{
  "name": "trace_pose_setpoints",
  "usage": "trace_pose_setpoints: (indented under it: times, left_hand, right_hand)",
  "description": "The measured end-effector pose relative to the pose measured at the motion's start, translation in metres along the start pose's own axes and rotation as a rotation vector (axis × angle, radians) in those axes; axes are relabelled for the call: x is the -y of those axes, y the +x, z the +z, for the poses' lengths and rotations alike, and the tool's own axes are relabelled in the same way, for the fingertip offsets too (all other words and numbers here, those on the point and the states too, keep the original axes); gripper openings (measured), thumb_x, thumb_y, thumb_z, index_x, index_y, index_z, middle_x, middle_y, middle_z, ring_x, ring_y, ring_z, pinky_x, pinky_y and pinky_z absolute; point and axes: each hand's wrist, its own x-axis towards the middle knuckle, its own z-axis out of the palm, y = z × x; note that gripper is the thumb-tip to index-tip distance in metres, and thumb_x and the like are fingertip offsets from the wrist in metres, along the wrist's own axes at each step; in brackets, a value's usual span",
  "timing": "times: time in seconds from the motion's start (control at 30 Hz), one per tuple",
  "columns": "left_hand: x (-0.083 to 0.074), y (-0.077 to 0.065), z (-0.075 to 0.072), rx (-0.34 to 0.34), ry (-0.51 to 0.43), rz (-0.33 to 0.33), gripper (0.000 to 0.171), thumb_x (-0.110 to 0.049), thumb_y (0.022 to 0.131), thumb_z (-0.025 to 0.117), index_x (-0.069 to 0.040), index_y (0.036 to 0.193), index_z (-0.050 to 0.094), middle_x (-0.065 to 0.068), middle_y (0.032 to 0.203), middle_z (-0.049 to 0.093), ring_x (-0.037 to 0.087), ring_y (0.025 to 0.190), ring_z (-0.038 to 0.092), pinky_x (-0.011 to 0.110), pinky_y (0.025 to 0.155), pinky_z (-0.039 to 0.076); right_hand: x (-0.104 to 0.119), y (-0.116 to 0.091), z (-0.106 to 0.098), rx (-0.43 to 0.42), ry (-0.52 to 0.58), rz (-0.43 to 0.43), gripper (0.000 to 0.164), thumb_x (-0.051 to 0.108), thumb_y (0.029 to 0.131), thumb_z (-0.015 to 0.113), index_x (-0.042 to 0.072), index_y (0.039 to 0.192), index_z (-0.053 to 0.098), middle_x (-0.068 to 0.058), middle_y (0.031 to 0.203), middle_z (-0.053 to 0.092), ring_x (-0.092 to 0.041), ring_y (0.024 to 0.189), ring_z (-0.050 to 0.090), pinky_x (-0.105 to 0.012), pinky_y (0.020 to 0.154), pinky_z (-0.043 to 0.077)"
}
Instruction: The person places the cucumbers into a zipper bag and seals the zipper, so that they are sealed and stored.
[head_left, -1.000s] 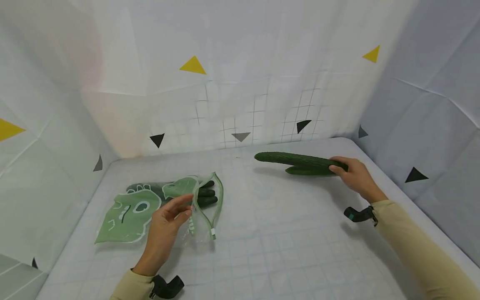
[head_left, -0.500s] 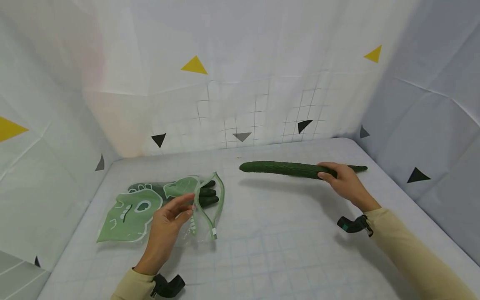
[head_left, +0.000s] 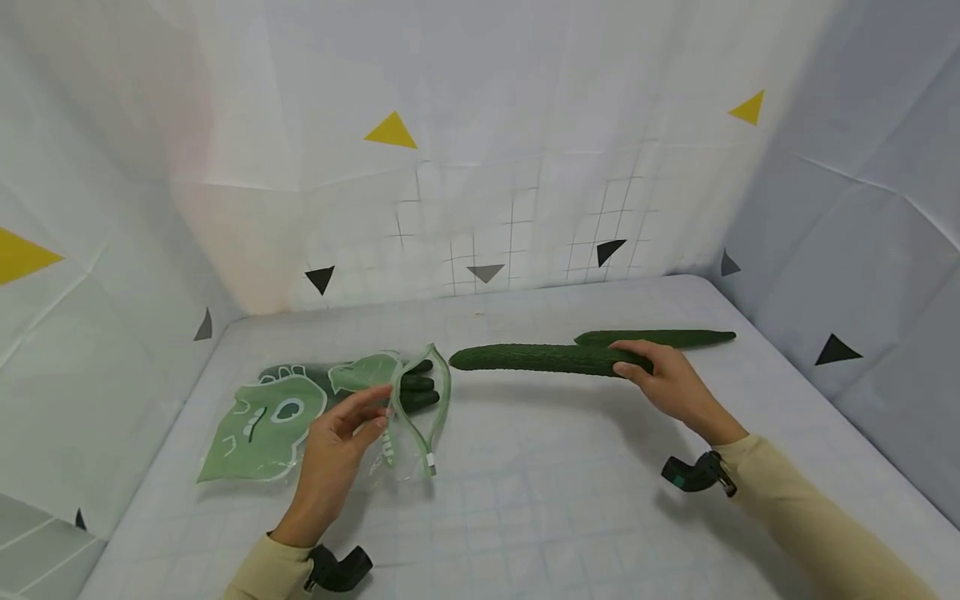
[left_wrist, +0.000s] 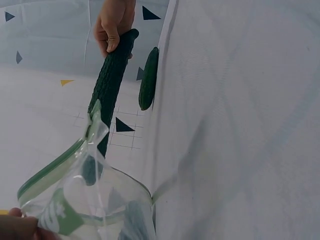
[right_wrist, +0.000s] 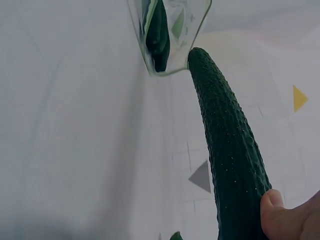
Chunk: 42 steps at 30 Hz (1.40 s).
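My right hand grips a long dark green cucumber near its right end, holding it level above the table. Its far tip is close to the mouth of a clear zip bag printed with a green cartoon creature. With fingers and thumb, my left hand pinches the bag's near side by the opening, also visible in the left wrist view as fingertips on the plastic. The green-edged mouth gapes toward the right. Inside the bag lie several cucumbers, their ends showing at the opening.
Another cucumber lies on the table at the back right, behind the right hand. The white table has a faint grid, with white sheet walls at the back and both sides. Yellow and dark triangles mark the walls.
My right hand has carried the cucumber leftward and nearer, its tip coming close to the bag's mouth. The cucumber behind is more exposed. My left hand and the bag stay nearly still.
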Motion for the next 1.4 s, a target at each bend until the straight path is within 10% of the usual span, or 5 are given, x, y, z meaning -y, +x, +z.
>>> trace_pose_setpoints:
  times: [1.4]
  left_hand:
    - [0.002,-0.003,-0.002,0.029,0.008,0.023,0.045,-0.004,0.098,0.072,-0.012,0.142,0.065,0.017,0.125,0.064,0.026,0.117,0.061,0.034,0.099,0.052]
  right_hand:
    - [0.05,-0.008,0.085,0.056,0.115,-0.17,0.038,0.013,0.102,0.068,-0.004,0.136,0.063,-0.018,0.131,0.065,-0.039,0.121,0.061,-0.051,0.097,0.051]
